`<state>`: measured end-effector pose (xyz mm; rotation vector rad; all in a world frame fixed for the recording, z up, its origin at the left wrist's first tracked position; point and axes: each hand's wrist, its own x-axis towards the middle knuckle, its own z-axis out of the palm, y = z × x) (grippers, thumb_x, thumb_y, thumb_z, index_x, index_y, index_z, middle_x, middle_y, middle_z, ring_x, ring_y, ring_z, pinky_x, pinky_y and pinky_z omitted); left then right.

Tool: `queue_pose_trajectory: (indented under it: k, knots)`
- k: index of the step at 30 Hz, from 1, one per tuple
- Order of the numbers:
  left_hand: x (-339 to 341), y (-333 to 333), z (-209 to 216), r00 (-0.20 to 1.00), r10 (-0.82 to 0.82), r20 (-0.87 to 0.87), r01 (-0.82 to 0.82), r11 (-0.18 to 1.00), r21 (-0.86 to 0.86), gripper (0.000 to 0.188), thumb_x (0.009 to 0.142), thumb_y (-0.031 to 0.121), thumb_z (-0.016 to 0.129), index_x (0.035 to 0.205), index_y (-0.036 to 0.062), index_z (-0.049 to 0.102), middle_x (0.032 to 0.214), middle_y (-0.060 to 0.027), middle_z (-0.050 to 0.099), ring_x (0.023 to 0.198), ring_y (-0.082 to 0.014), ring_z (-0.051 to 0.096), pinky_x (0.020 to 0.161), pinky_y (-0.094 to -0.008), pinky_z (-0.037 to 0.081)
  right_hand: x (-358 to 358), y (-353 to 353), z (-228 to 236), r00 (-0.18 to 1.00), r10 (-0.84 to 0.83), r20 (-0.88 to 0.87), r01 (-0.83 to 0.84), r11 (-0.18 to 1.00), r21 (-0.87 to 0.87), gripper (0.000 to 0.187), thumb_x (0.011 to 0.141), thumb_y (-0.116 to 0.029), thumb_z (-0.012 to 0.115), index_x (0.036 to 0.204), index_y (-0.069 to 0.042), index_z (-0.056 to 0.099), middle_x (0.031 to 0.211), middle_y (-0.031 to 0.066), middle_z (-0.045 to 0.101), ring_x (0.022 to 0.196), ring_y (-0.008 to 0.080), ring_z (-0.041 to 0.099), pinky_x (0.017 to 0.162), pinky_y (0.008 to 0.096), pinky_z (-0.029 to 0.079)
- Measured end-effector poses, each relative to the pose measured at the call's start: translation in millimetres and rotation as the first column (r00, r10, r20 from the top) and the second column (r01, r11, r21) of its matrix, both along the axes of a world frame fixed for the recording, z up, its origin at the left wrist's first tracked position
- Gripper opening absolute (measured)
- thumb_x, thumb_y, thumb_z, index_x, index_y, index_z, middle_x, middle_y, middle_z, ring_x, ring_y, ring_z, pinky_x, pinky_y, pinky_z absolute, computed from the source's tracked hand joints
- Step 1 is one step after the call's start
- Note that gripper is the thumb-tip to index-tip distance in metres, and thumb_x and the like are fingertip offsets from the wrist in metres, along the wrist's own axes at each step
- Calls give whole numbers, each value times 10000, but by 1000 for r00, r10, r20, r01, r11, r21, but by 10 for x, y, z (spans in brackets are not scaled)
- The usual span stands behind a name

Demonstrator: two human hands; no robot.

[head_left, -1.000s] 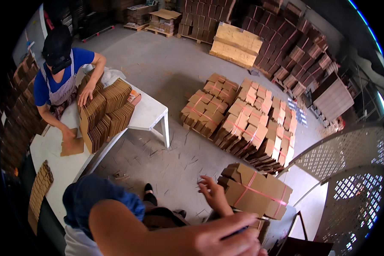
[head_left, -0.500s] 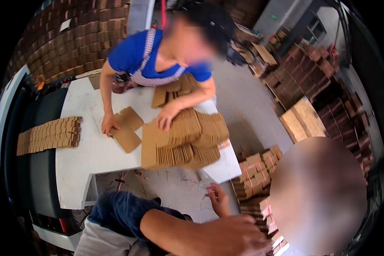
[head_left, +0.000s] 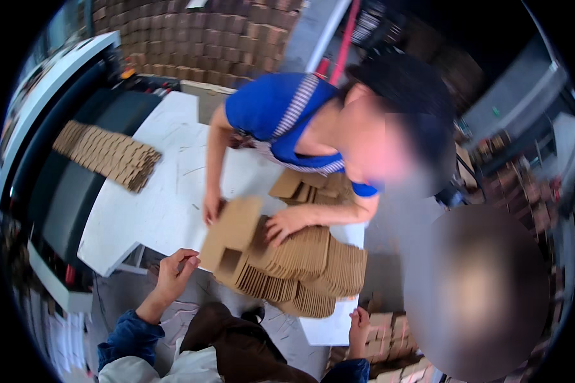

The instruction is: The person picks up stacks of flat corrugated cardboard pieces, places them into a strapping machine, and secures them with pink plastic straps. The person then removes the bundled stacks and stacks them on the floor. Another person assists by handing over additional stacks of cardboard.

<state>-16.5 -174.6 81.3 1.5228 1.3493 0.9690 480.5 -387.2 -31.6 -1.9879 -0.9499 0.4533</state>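
**boxfan:** ok so where's the cardboard in this shot?

**headcam:** There's a pile of folded brown cardboard pieces standing in tight rows [head_left: 300,258] at the near edge of the angular white-topped table [head_left: 166,214]. One flat tan cardboard piece with a straight cut edge [head_left: 231,225] leans at the left end of that pile, tilted up off the table.

**boxfan:** And the wearer's hands?

**headcam:** The left hand [head_left: 174,274] is just off the table's near edge, thumb and forefinger brought close together right at the flat piece's lower left corner. The right hand [head_left: 359,327] is by the table's near right corner, fingers bent inward. Pretty smeary frame, so I can't tell if either one is actually pinching anything.

**boxfan:** Somebody's across from them, right?

**headcam:** Yep, a co-worker in a bright blue shirt with patterned apron straps [head_left: 281,112], leaning over the table's far side. The co-worker's left hand [head_left: 287,225] lies spread on top of the pile, and the other one is down beside the flat piece's far edge.

**boxfan:** What else?

**headcam:** A strip of overlapping brown cardboard [head_left: 108,155] runs from the black conveyor belt [head_left: 76,191] onto the table's left end. Stacked brown cardboard [head_left: 204,41] fills the background behind the table.
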Motion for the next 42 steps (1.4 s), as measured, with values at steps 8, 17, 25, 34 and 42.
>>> queue_pose_trajectory:
  k: [8, 17, 25, 34, 42]
  knots:
    - [146, 282, -778, 999, 27, 40, -23, 994, -110, 322, 898, 203, 649, 1141, -2, 597, 1027, -162, 671, 943, -212, 660, 821, -338, 519, 788, 731, -234, 819, -365, -443, 278, 927, -251, 610, 959, -548, 481, 1380, -112, 408, 1275, 128, 561, 1108, 257, 555, 904, 425, 427]
    - [578, 657, -1622, 962, -253, 101, 269, 945, -189, 851, 665, 466, 845, 1284, 66, 422, 1376, -228, 356, 1272, -394, 398, 1077, -437, 367, 953, 1100, -214, 753, -115, -648, -17, 981, -194, 571, 1030, -460, 362, 1422, -44, 375, 1391, 113, 493, 1220, 275, 520, 994, 411, 457]
    - [653, 765, -1527, 784, -620, -2, 616, 779, -117, 1180, 604, 672, 754, 1477, 46, 266, 1485, -343, 205, 1398, -503, 198, 1142, -504, 251, 386, 1204, 330, 781, -336, -526, 210, 935, -285, 531, 1029, -387, 404, 1402, -9, 393, 1368, 129, 504, 1216, 266, 505, 1032, 386, 405]
    - [568, 760, -1169, 641, -622, -449, 617, 766, -180, 1075, 627, 660, 726, 1487, 161, 316, 1511, -263, 239, 1409, -451, 211, 1102, -553, 278, 261, 1243, 289, 818, -335, -468, 190, 925, -330, 533, 1005, -301, 475, 1442, -42, 314, 1325, 116, 516, 1156, 235, 521, 969, 346, 437]
    - [503, 863, -1277, 751, -579, -318, 567, 812, -138, 1038, 616, 569, 765, 1485, 193, 339, 1485, -237, 284, 1383, -418, 260, 1070, -549, 280, 388, 1103, 221, 840, -306, -447, 153, 925, -347, 596, 983, -225, 538, 1477, -71, 243, 1287, 105, 527, 1103, 208, 535, 913, 309, 464]
